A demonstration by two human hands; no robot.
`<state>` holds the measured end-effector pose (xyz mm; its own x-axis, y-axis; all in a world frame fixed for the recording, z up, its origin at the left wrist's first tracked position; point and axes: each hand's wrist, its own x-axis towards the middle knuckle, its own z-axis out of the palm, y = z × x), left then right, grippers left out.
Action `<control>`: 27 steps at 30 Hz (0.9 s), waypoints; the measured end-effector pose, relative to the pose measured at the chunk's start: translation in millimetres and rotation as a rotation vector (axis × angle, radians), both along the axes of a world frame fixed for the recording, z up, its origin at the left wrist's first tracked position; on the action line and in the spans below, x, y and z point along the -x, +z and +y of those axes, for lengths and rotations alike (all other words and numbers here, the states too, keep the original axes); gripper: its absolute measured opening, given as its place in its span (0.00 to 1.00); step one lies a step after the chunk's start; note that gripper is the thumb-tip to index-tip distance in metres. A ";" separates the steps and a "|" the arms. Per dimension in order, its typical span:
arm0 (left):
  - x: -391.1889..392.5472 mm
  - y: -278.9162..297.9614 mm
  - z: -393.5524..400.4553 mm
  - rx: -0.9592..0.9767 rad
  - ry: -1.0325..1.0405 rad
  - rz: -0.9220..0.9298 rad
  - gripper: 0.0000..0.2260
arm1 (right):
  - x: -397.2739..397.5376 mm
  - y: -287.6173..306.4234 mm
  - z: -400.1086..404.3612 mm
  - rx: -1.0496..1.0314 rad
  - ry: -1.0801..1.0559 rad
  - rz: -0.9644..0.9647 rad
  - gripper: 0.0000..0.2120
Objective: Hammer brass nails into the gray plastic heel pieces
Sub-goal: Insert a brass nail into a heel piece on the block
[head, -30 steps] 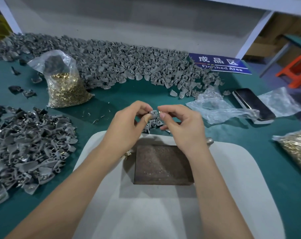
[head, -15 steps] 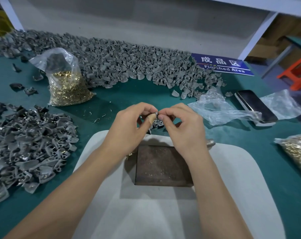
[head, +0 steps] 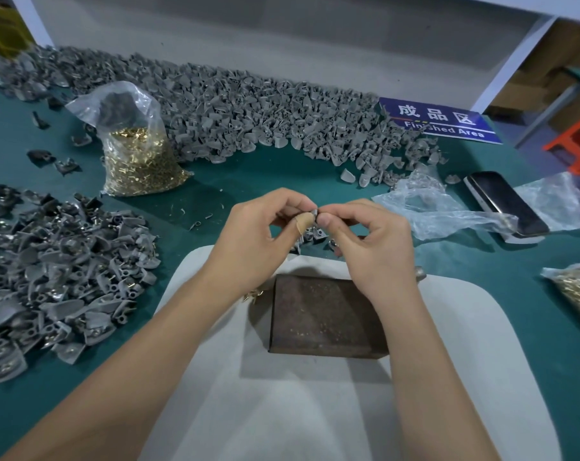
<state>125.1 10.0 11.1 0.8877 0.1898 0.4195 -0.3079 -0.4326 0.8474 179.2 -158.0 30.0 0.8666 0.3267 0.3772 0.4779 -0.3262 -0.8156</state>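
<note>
Left hand (head: 252, 234) and right hand (head: 371, 237): meeting fingertip to fingertip above the metal block (head: 325, 317), both pinching one small gray heel piece (head: 313, 214), wrists angling inward.

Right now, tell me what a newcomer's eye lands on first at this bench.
First, the left hand and right hand meeting mid-frame, pinching one small gray plastic heel piece above the dark rusty metal block. Next, the long heap of gray heel pieces along the far edge, and the clear plastic bag of brass nails at left.
</note>
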 end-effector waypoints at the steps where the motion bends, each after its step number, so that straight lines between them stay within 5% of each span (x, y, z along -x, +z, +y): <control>1: -0.3 0.1 -0.2 0.020 0.002 0.007 0.04 | 0.4 0.4 0.1 -0.015 -0.002 0.019 0.05; 11: -2.7 -0.4 0.7 0.078 -0.014 0.005 0.06 | 4.1 -0.5 1.1 0.022 -0.048 -0.144 0.06; 22: 0.6 2.5 3.8 -0.127 -0.012 -0.026 0.04 | 4.1 0.9 1.4 0.266 -0.017 -0.393 0.03; 27: 1.2 2.6 0.4 -0.019 -0.010 -0.031 0.04 | 3.6 0.6 0.9 0.102 0.006 -0.202 0.05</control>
<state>123.9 10.4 13.7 0.8761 0.1728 0.4501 -0.3381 -0.4453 0.8291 175.6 -157.1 30.6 0.7746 0.3768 0.5079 0.6306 -0.3989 -0.6657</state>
